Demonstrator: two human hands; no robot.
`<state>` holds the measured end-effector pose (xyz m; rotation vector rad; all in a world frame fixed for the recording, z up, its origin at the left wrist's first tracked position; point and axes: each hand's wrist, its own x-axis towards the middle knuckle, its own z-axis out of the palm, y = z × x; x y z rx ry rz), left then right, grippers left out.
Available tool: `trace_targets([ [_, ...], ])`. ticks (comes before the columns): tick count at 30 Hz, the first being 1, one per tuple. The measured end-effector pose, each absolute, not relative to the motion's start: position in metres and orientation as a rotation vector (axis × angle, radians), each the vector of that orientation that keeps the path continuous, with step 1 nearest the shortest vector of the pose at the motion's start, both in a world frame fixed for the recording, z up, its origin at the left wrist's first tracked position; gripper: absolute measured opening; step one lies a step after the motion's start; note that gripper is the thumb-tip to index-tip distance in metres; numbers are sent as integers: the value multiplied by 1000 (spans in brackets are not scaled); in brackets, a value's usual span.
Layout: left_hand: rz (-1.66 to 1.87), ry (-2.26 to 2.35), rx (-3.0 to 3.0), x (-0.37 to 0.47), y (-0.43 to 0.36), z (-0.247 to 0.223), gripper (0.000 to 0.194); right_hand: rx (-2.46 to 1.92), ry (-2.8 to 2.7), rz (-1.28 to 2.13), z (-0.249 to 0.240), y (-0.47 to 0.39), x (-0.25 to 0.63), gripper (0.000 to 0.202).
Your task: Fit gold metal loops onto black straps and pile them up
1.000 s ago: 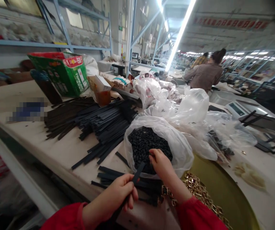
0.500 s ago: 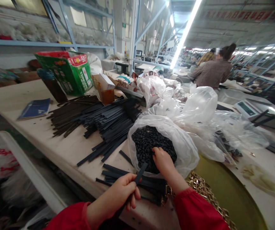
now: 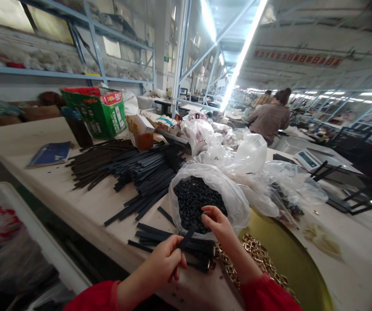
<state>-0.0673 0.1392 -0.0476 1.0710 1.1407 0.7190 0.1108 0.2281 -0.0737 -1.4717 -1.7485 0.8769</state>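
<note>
Strips (image 3: 147,166) at left, bag (image 3: 234,198) at centre, tray (image 3: 292,255) at right!
Small pieces (image 3: 189,194) in the bag, chain (image 3: 263,257) over the tray's left edge, notebook (image 3: 50,154) left of the strips, carton (image 3: 111,119) behind.

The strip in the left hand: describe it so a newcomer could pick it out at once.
On the long pale table, find the open plastic bag of small black rings. Just in front, the left hand grips a dark flat strip. Unlike the similar strips lying nearby, this one is held.
</note>
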Motion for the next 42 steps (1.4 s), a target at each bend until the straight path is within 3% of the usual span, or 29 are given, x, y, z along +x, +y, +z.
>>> trace_targets([
  [3, 767, 1155, 1215, -63, 141, -48, 24, -1197, -1161, 1428, -64, 195, 100, 24],
  [6, 742, 1234, 1317, -60, 141, -49, 29, -1028, -692, 1658, -56, 170, 89, 27],
  [11, 628, 1318, 1446, -60, 135, -45, 23, -1032, -633, 1660, -57, 154, 87, 25],
  [16, 571, 1367, 1646, -58, 131, -38, 31, -1155, -888, 1546, -66, 143, 91, 27],
  [25, 339, 1326, 1862, -80, 121, -21, 21, -1274, -1311, 1404, -67, 129, 119, 14],
  [30, 105, 1289, 2372, -78, 118, -4, 21, -1298, -1990, 1096, -62, 109, 114, 13],
  [32, 198, 1148, 2587, -69, 115, 6, 21, -1260, -2091, 991, -60, 105, 107, 6],
  [36, 621, 1290, 2575, -58, 110, 21, 15, -1295, -1561, 1261, -54, 105, 106, 8],
  [39, 468, 1428, 2194, -53, 108, 12, 23, -1186, -1175, 1423, -50, 104, 104, 19],
  [42, 349, 1276, 1945, -55, 101, -13, 34, -1124, -979, 1488, -52, 101, 100, 23],
])
